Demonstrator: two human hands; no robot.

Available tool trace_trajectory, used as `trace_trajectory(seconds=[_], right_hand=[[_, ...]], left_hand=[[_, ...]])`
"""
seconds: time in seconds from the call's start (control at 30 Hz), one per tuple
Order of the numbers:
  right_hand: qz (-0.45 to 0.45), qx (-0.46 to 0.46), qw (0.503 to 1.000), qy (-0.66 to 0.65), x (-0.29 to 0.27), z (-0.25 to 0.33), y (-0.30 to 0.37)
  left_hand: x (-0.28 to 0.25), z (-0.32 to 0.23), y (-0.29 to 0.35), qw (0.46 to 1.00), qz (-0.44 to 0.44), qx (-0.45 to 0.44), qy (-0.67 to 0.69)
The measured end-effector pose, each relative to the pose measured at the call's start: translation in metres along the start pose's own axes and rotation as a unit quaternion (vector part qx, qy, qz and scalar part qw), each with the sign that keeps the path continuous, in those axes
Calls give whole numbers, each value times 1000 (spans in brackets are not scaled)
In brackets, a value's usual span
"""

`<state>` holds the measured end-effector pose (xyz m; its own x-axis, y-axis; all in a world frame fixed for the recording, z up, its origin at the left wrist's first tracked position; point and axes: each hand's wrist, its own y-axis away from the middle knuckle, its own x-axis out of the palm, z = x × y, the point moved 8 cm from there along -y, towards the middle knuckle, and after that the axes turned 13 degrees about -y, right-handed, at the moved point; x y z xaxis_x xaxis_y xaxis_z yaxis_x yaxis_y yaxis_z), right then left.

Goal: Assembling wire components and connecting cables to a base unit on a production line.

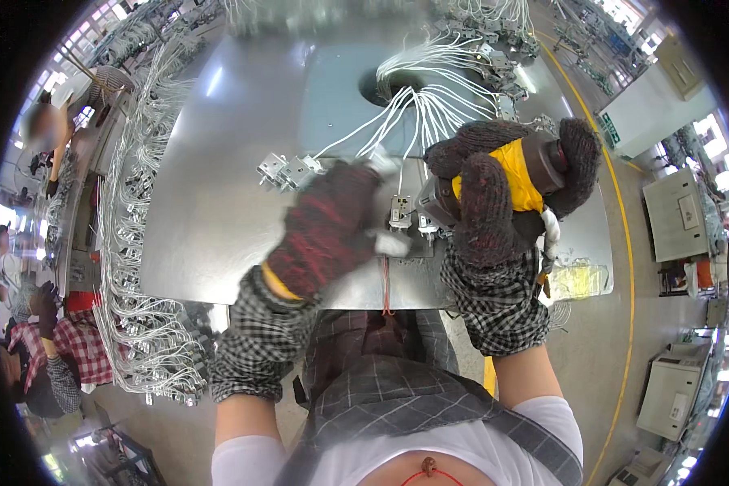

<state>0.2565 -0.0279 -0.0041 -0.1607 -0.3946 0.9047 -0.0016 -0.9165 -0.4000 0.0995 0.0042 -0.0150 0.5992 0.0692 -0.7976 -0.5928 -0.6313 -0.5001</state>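
My right hand (494, 182), in a dark knitted glove, is wrapped round a dark hand-held power tool (526, 174) with a yellow band. The tool's nose points left and down, close to the small metal blocks. My left hand (332, 219), in a dark red and black glove with white fingertips, is blurred by motion. Its thumb and forefinger are spread apart, beside a small metal terminal block (399, 212) with a white wire. A second metal block (426, 227) sits right of it, partly hidden by the tool. More metal blocks (292, 172) lie left of my left hand.
White wires (429, 105) fan out from a round hole (389, 85) in the metal tabletop (211, 219). Bundles of wired blocks (150, 267) hang along the left side. Clear tape (575, 279) lies at the right corner. Co-workers (53, 340) work at far left; grey cabinets (676, 215) stand right.
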Motion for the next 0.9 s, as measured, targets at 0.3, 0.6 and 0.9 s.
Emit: trace_trajectory(seconds=[0.3,0.6,0.9], right_hand=[[-10,-49,999,-10,-21,-4,0],[-101,-124,987,12,-14,-4,-3],[-48,-167,978,119,-13,9,-1]], left_hand=[[-6,94,4,951,175,-10,-253],[4,75,11,873,191,-233,383],[-16,50,2,906,89,-191,366]])
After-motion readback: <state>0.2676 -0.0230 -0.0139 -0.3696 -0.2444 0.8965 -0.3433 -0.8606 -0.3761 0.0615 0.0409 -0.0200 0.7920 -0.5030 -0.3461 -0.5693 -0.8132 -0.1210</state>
